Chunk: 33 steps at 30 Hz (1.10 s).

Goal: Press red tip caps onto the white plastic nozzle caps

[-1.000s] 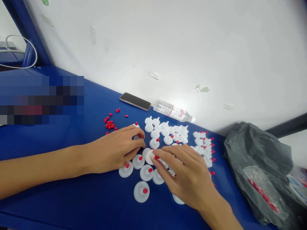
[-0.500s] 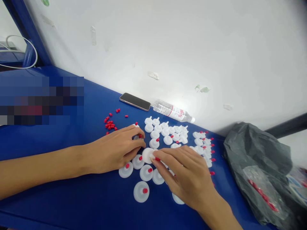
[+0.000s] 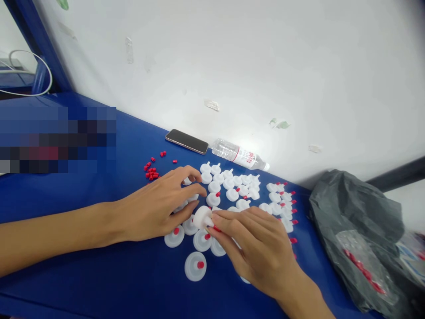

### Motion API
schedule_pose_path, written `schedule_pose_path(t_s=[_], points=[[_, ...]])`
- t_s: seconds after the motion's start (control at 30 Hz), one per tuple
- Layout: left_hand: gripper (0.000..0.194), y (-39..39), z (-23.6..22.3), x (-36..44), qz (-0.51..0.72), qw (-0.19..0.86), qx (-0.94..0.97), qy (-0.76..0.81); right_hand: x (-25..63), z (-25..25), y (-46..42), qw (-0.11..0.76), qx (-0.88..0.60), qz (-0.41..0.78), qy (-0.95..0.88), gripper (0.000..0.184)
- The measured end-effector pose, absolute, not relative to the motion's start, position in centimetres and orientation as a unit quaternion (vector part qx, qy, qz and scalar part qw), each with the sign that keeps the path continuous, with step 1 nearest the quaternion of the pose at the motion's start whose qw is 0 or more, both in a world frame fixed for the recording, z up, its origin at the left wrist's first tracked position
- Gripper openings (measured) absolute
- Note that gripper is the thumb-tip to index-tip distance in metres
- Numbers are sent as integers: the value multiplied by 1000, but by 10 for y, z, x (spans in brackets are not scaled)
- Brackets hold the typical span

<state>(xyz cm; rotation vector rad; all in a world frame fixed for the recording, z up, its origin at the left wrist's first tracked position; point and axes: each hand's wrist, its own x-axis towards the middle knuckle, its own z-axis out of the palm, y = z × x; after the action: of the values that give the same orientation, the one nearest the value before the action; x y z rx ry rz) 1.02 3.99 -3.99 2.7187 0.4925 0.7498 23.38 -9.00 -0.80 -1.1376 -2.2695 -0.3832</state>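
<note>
Between thumb and fingers, my right hand (image 3: 259, 248) pinches a white plastic nozzle cap (image 3: 202, 217) by its narrow spout, which has a red tip. My left hand (image 3: 166, 199) is just left of it, fingers curved and apart, over a few white caps that it partly hides. Below the hands, more white caps with red tips, such as this nearer cap (image 3: 195, 266), stand on the blue table (image 3: 99, 274). Several plain white caps (image 3: 228, 182) are grouped beyond my hands. Small loose red tips (image 3: 152, 173) lie beyond my left hand.
Along the white wall lie a phone (image 3: 187, 141) and a clear plastic bottle (image 3: 239, 153). Red-tipped caps (image 3: 282, 204) form a group at the right. A dark plastic bag (image 3: 355, 212) rests at the table's right side, with a clear bag of red pieces (image 3: 365, 270) on it.
My right hand has shifted slightly down and left with the nozzle cap, which is now tilted more. My left hand's fingers have lifted and spread a little.
</note>
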Motion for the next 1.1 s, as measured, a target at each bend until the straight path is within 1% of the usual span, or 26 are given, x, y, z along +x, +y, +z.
schedule_pose_path(t_s=[0.17,0.3,0.4,0.47,0.63,0.83,0.93,1.1], points=[[37,36,-37,9,294,132,941,107,231,-6,-91,288,-414,-153,-850,10],[34,33,-32,9,324,131,936,50,230,-6,-92,297,-407,-161,-849,9],[34,31,-27,10,337,123,933,33,231,-8,-92,306,-413,-167,-842,19],[34,30,-25,10,340,116,933,30,232,-9,-92,313,-422,-168,-834,21],[37,32,-24,10,344,111,932,30,233,-13,-91,324,-433,-179,-822,20],[43,32,-23,8,339,130,931,26,231,-12,-91,328,-446,-196,-810,19],[41,31,-22,8,347,126,929,22,231,-12,-91,328,-445,-200,-809,16],[33,33,-23,12,378,84,922,19,232,-12,-90,324,-448,-179,-814,9]])
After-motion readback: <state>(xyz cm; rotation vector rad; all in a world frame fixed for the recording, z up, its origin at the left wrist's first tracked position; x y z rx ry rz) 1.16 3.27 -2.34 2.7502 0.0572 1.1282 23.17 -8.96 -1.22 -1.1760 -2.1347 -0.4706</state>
